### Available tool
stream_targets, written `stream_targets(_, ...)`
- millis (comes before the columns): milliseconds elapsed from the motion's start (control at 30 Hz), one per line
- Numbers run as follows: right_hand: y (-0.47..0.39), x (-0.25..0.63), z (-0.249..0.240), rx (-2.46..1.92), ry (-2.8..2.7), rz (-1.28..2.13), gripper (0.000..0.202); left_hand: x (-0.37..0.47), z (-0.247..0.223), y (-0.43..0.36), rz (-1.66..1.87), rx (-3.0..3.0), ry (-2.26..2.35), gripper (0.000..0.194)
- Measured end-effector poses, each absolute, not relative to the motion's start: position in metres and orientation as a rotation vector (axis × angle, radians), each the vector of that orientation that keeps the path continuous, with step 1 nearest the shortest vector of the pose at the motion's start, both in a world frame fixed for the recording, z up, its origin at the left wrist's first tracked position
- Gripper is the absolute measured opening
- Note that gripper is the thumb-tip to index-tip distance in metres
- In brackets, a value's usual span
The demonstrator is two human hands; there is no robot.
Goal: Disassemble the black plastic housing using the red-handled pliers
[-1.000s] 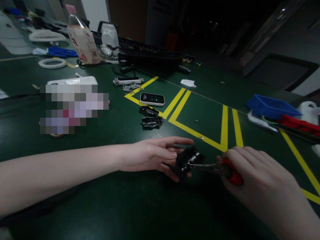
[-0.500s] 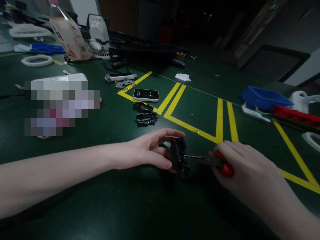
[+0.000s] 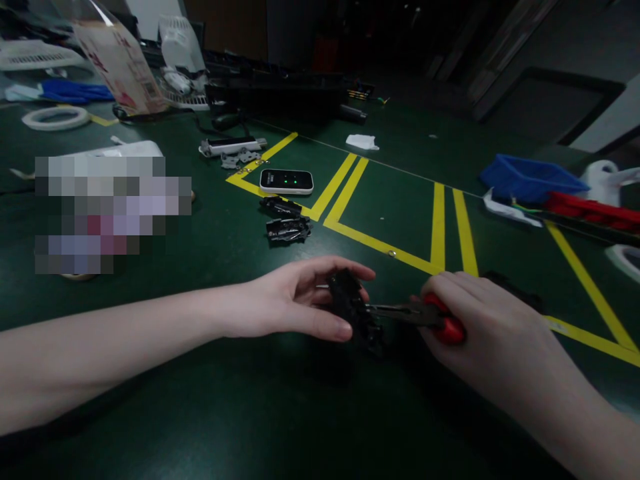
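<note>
My left hand (image 3: 305, 300) holds a dark, jagged black part (image 3: 353, 303) between thumb and fingers, above the green table (image 3: 210, 413). Wrapped round red-handled pliers (image 3: 443, 319) is my right hand (image 3: 480, 327). The pliers' metal jaws point left and reach the right side of the black part; whether they grip it cannot be made out. Two similar black pieces (image 3: 287, 230) lie on the table beyond my left hand, just below a small white-edged device (image 3: 287, 181) with green lights.
Yellow tape lines (image 3: 437, 227) cross the table. At right are a blue tray (image 3: 533, 179) and a red strip (image 3: 595, 212). A white case (image 3: 145, 152), a tape ring (image 3: 56, 119) and a plastic bag (image 3: 120, 67) sit at left. A dark object (image 3: 513, 290) lies behind my right hand.
The black part has tilted, its upper end leaning left in my left hand. The pliers stay against its right side. The view has shifted slightly, and a dark object now shows behind my right hand.
</note>
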State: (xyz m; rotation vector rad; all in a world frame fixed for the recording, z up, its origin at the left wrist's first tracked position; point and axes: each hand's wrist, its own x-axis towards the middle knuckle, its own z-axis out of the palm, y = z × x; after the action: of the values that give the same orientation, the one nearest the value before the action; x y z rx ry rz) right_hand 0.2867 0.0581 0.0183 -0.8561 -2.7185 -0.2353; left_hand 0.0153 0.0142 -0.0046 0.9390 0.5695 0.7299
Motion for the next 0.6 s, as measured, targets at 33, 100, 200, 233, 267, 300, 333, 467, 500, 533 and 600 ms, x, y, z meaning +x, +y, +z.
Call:
stream_targets(33, 0.0578, 0.2867, 0.019, -0.859, -2.718, -0.231, 0.002, 0.0153, -0.0048, 0.0144, 0.73, 0.914, 0.559, 0.055)
stream_targets(100, 0.0569, 0.2873, 0.0196, -0.857, -2.712, -0.232, 0.002, 0.0158, -0.0054, 0.0145, 0.745, 0.85, 0.532, 0.052)
stream_targets(200, 0.0557, 0.2886, 0.0188, -0.835, -2.706, -0.247, 0.0, 0.0168, -0.0063, 0.0143, 0.732, 0.776, 0.487, 0.045)
stream_targets(233, 0.0553, 0.2887, 0.0182, -0.829, -2.707, -0.252, 0.0, 0.017, -0.0066, 0.0143, 0.71, 0.761, 0.487, 0.044)
stream_targets(267, 0.0549, 0.2886, 0.0179, -0.824, -2.709, -0.259, 0.0, 0.017, -0.0069, 0.0145, 0.687, 0.751, 0.489, 0.044)
stream_targets(300, 0.0545, 0.2883, 0.0177, -0.821, -2.716, -0.266, 0.001, 0.0169, -0.0073, 0.0146, 0.663, 0.742, 0.492, 0.045)
stream_targets(333, 0.0542, 0.2879, 0.0178, -0.822, -2.725, -0.277, 0.002, 0.0167, -0.0078, 0.0148, 0.641, 0.734, 0.492, 0.046)
stream_targets(467, 0.0533, 0.2859, 0.0199, -0.793, -2.757, -0.349, 0.005, 0.0166, -0.0101, 0.0147, 0.592, 0.747, 0.47, 0.051)
stream_targets(500, 0.0533, 0.2857, 0.0204, -0.787, -2.757, -0.366, 0.005, 0.0169, -0.0108, 0.0144, 0.59, 0.761, 0.472, 0.051)
stream_targets(533, 0.0533, 0.2857, 0.0206, -0.784, -2.757, -0.378, 0.005, 0.0174, -0.0114, 0.014, 0.595, 0.776, 0.477, 0.052)
stream_targets(600, 0.0535, 0.2864, 0.0205, -0.794, -2.753, -0.382, 0.006, 0.0184, -0.0123, 0.0134, 0.618, 0.806, 0.489, 0.052)
